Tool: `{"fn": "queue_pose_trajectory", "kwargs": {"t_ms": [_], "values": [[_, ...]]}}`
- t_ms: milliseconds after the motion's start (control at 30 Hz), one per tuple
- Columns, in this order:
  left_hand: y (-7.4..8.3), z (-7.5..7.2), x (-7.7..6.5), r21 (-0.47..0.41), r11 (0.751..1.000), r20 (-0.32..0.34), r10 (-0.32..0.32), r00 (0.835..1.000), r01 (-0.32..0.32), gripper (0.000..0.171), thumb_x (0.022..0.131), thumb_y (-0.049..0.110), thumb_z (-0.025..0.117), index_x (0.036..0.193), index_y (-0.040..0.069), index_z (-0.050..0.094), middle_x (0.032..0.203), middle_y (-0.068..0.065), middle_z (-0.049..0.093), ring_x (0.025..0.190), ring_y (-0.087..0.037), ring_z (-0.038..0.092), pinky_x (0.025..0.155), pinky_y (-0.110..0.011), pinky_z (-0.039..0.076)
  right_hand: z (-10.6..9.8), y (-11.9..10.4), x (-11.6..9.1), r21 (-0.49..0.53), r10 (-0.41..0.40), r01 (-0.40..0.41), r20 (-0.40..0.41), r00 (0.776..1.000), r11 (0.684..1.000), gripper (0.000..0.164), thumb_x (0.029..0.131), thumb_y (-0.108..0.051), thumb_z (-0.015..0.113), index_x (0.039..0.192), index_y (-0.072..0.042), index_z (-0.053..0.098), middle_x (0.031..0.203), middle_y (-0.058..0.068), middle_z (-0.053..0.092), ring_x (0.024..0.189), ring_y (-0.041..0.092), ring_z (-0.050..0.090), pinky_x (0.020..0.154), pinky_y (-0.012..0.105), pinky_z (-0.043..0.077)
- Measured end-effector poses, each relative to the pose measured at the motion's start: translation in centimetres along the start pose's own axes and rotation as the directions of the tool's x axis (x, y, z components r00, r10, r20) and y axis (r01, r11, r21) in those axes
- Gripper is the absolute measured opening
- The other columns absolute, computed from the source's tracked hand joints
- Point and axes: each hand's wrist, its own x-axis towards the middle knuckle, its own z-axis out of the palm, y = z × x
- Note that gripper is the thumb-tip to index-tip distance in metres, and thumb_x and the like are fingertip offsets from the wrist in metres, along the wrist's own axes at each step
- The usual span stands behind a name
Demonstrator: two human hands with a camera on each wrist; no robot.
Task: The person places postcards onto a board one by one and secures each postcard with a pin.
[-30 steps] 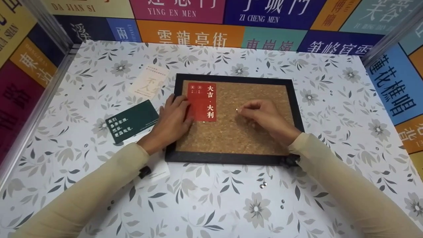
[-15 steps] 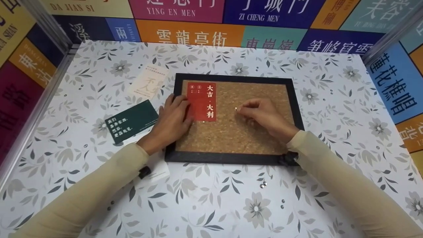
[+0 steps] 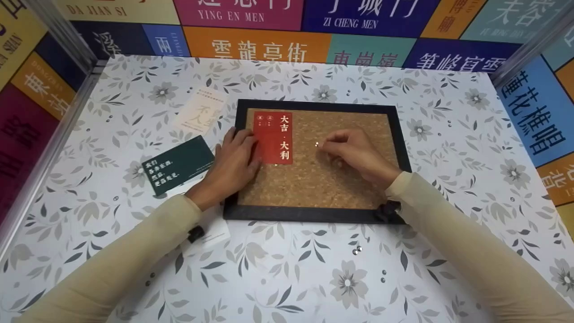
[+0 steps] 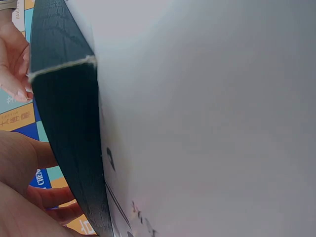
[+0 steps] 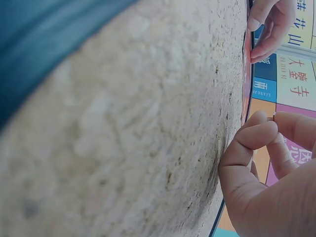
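My R hand (image 3: 356,150) pinches tack (image 3: 316,144) over board (image 3: 309,214); L hand (image 3: 233,161), fingers loosely spread, at board's left edge. I'd press tack vert.

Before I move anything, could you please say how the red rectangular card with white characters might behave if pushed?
The red rectangular card looks thin and flat, so it is probably light. Its straight edges suggest some stiffness. The left hand overlaps its left edge, so a push might meet resistance.
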Motion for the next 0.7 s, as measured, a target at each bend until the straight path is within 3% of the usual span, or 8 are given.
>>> {"fn": "queue_pose_trajectory", "kwargs": {"t_ms": [400, 700], "values": [[-0.1, 0.1, 0.1, 0.01, 1.0, -0.002, 0.001, 1.0, -0.001, 0.049, 0.11, 0.019, 0.066, 0.154, -0.001, 0.059, 0.166, -0.016, 0.046, 0.164, -0.047, 0.021, 0.12, -0.084, 0.025, 0.2, -0.3, 0.8, -0.078, 0.035, -0.036, -0.012, 0.999, 0.996, 0.018, 0.104, -0.012, 0.074, 0.117, -0.001, 0.078, 0.098, 0.007, 0.075, 0.076, 0.013, 0.063, 0.062, 0.022, 0.051], [0.0, 0.1, 0.0, 0.004, 1.0, -0.01, 0.008, 1.0, -0.008, 0.05, 0.109, 0.018, 0.068, 0.154, -0.001, 0.059, 0.166, -0.017, 0.047, 0.164, -0.047, 0.021, 0.12, -0.084, 0.025, 0.2, -0.8, 1.6, -0.097, 0.022, -0.023, -0.014, 1.0, 0.995, 0.018, 0.105, -0.012, 0.071, 0.117, 0.001, 0.078, 0.094, 0.005, 0.074, 0.077, 0.012, 0.063, 0.064, 0.022, 0.051]]}}
